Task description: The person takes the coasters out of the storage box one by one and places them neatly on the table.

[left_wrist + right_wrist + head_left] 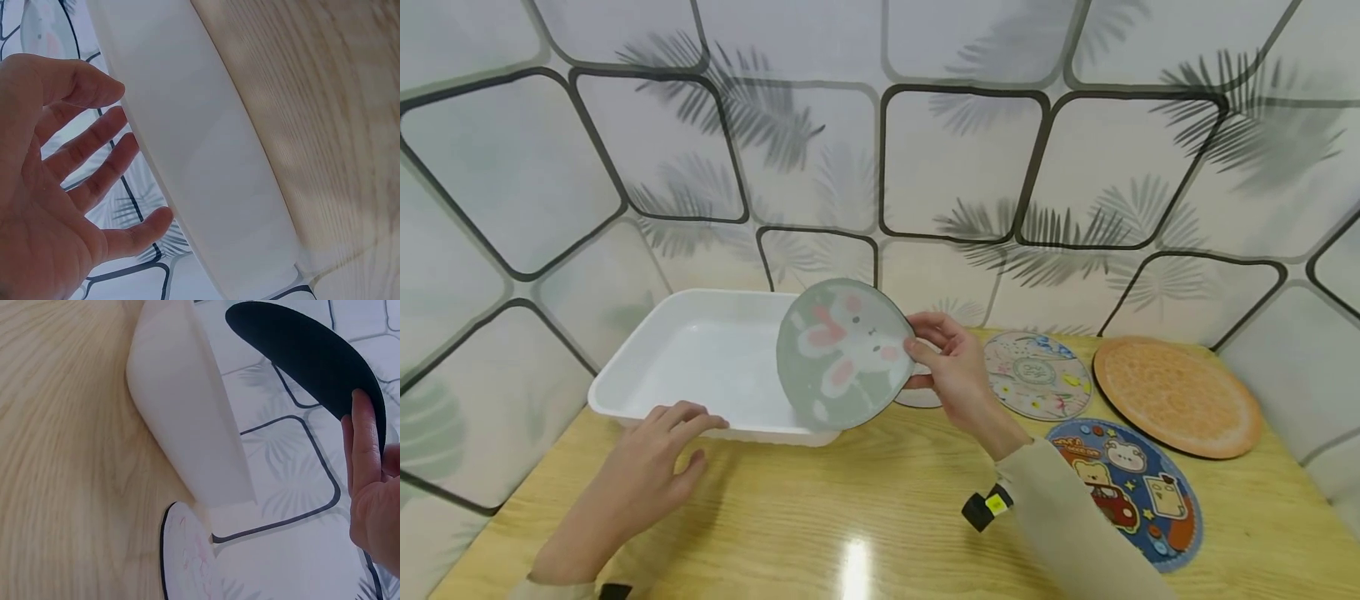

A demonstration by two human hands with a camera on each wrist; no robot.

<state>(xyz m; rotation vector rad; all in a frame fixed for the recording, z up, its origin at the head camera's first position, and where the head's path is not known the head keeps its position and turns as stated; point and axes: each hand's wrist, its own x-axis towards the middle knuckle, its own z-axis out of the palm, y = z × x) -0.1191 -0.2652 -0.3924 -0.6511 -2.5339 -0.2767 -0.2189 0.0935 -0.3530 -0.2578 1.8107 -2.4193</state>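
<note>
My right hand (pixel 955 367) pinches the edge of a round, thin mat (pixel 842 358), pale green with a white cartoon rabbit. The mat is tilted above the right part of a white plastic tray (pixel 700 358); its black underside shows in the right wrist view, with fingers (pixel 365 440) against it. At the tray's near side, my left hand (pixel 651 467) has loosely bent fingers at the rim. In the left wrist view the fingertips (pixel 128 142) are by the rim of the tray (pixel 187 144), gripping nothing that I can see.
To the right lie a floral round mat (pixel 1037 375), an orange-brown one (pixel 1176 398) and a blue cartoon one (pixel 1127 492). Another pale mat (pixel 187 556) is partly hidden behind my right hand in the head view. A patterned wall (pixel 962 167) rises behind the wooden table (pixel 820 517).
</note>
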